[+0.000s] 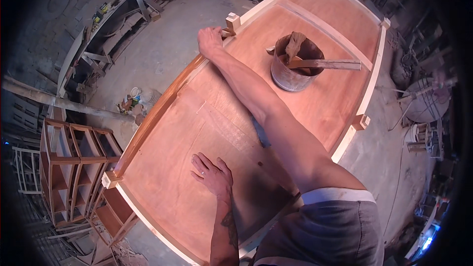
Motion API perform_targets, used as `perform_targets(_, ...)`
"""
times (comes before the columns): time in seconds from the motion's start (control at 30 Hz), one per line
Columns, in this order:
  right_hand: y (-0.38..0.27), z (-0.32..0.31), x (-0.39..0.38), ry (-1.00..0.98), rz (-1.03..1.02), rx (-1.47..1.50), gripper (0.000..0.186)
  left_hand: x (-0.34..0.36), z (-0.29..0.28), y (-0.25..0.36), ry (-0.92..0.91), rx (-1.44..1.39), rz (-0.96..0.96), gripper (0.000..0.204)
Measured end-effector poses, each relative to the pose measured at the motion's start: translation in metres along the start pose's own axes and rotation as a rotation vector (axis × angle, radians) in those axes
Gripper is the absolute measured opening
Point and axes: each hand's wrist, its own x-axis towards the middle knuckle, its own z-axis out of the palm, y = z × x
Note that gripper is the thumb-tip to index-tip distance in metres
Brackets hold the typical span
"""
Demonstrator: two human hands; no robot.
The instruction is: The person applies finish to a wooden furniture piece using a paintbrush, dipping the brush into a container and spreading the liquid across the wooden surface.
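Note:
A large wooden panel point(162, 167) lies in front of me, framed by pale rails with square blocks at corners and sides. My left hand point(213, 173) rests flat on its near part, fingers spread, a ring on one. Across the panel stretches my right arm; my right hand point(211, 40) is closed at the left rail, beside a pale block point(232, 21). What its fingers hold is hidden. Wet-looking dark brown colour covers the left rail point(156, 111) from the near corner block point(111, 180) up toward that hand.
On the panel's far half stands a stained metal bucket point(290, 80) with a wooden stick point(335, 64) across it and a brown crumpled piece point(295, 44) at its rim. A blue scrap point(261, 133) lies partly under my right arm. Wooden shelf frames point(74, 167) stand at left.

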Motion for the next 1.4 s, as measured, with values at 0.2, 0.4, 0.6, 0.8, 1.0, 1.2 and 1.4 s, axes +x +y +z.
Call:
perform_targets(0.2,0.01,-0.004,0.018,0.008,0.048,-0.122,0.017,0.004,0.001,0.003,-0.006,-0.035,-0.042,0.067)
perform_targets(0.4,-0.041,0.004,-0.027,0.141,-0.24,-0.075,0.013,0.01,-0.001,-0.003,0.019,-0.053,-0.013,0.067)
perform_targets(0.6,-0.142,-0.006,-0.112,-0.054,-0.47,-0.002,0.012,0.012,-0.002,0.005,0.015,-0.095,-0.004,0.068)
perform_targets(0.8,-0.131,-0.06,-0.128,-0.203,-0.69,-0.004,0.015,0.017,0.005,-0.006,0.068,-0.088,-0.11,0.067)
perform_targets(1.0,-0.084,-0.037,-0.107,-0.172,-0.451,0.452,0.016,0.027,0.007,0.007,0.263,-0.108,0.041,0.067)
perform_targets(1.2,-0.156,0.001,-0.15,-0.131,-0.755,0.546,0.03,0.016,0.008,-0.007,0.335,-0.209,0.063,0.066)
perform_targets(1.4,-0.227,-0.002,-0.168,-0.229,-0.88,0.562,0.031,-0.052,-0.013,-0.125,0.189,-0.132,-0.182,0.066)
